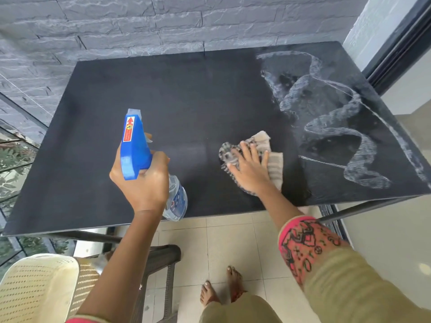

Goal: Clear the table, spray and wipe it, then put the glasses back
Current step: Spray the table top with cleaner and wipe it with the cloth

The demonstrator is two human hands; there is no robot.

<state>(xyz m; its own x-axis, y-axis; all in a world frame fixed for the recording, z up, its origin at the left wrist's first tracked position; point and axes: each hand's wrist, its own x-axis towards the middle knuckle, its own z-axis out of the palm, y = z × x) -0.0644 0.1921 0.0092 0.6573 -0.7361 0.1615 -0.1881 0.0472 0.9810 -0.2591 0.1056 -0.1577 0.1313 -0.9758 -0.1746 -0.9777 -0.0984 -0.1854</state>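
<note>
Gripping a spray bottle [140,157] in the left hand [142,180], fingers curled tight round its neck, blue nozzle aimed away across the black table [93,127], clear body slanting back down over the near edge. Pressed the right hand [250,170] flat, fingers spread wide, on a crumpled striped cloth [268,148] lying on the tabletop right of centre. Showed wavy white streaks of wet foam [326,117] over the table's right end, beyond the cloth. Stood barefoot on pale floor tiles [221,241], with a cream chair [35,287] and a dark stool [161,259] near the table's front left side. Saw no glasses anywhere.
</note>
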